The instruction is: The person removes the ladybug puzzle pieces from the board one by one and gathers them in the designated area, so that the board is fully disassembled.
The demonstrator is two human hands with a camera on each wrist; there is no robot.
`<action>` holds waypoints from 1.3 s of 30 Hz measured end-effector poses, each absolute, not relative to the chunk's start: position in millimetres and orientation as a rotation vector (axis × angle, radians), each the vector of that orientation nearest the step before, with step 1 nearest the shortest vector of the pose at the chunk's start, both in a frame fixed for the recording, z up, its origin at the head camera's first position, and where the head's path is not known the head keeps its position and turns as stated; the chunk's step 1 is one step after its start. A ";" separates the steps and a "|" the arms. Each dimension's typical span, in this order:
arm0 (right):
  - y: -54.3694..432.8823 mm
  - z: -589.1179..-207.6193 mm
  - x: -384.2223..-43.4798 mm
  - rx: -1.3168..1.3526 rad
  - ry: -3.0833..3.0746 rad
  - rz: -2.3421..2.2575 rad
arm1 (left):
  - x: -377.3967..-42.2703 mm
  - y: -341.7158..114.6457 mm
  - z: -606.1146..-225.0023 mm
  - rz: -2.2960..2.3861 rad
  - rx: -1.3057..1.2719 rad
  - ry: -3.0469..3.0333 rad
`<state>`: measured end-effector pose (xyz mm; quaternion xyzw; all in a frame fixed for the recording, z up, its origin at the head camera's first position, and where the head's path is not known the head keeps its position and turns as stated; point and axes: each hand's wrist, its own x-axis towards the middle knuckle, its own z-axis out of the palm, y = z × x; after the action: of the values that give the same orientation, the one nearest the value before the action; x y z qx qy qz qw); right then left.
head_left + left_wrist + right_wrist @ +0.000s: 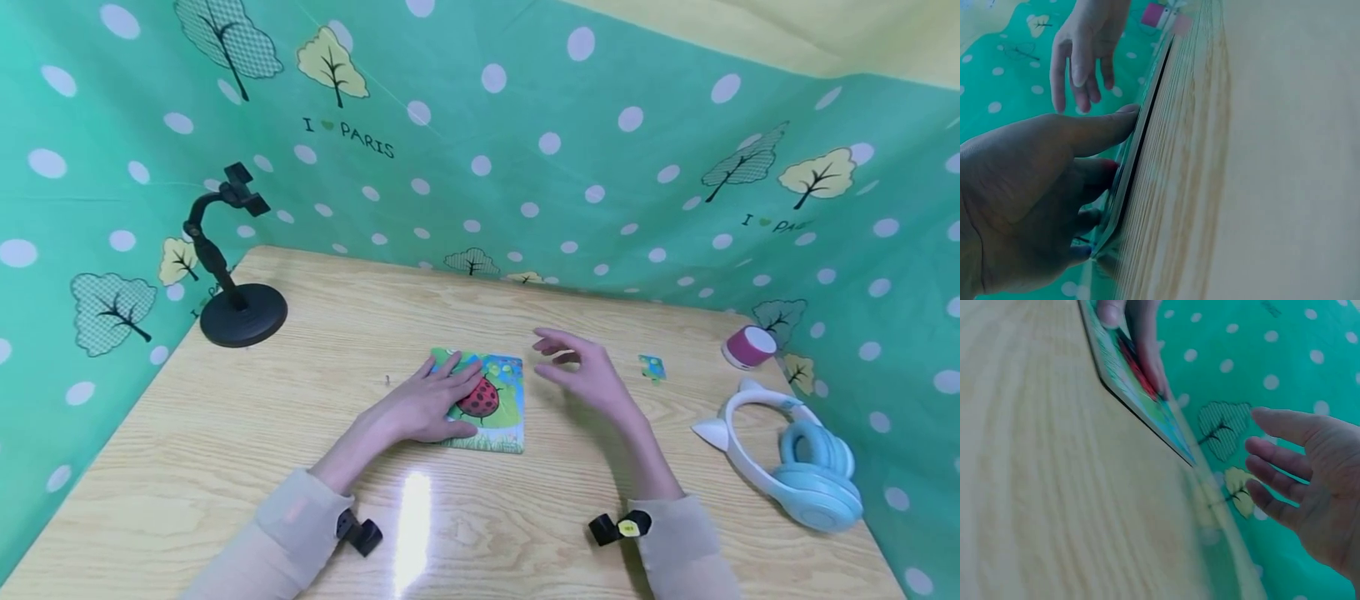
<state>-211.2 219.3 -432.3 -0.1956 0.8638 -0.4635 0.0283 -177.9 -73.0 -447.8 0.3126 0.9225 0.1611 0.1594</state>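
Note:
A square picture puzzle (pixel 508 421) with a red ladybug on a green leaf lies flat on the wooden table. My left hand (pixel 431 404) rests on its left part with the fingers spread, covering that side of the picture. Just right of the puzzle, my right hand (pixel 588 371) hovers above the table with fingers loosely bent and nothing between them; the right wrist view shows the same bare fingers (pixel 1279 478). Farther right lies a small loose jigsaw piece (pixel 652 367) in blue and green.
Blue and white cat-ear headphones (pixel 817 492) lie at the right edge, with a pink and white cylinder (pixel 748 347) behind them. A black gooseneck stand (pixel 243 315) occupies the back left corner. Green dotted cloth (pixel 450 183) hangs around the table (pixel 337 317).

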 end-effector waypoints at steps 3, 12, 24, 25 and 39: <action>210.4 -435.2 -208.6 -0.639 2.632 -1.360 | -176.9 -74.1 -447.2 0.457 0.895 2.641; 197.7 -441.6 -202.9 -0.674 2.532 -1.273 | -175.4 -76.6 -446.1 0.476 0.912 2.648; 190.2 -444.4 -198.2 -0.734 2.594 -1.042 | -175.8 -74.0 -447.2 0.474 0.901 2.655; 189.8 -444.7 -198.0 -0.738 2.604 -1.019 | -175.7 -73.8 -447.6 0.473 0.899 2.656; 184.5 -441.9 -195.6 -0.736 2.619 -0.954 | -176.2 -70.9 -447.0 0.452 0.893 2.670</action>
<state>-195.6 184.5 -441.9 -0.2531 0.9009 -0.3280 0.1292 -176.2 -70.9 -447.0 0.3099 0.9265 0.1568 0.1448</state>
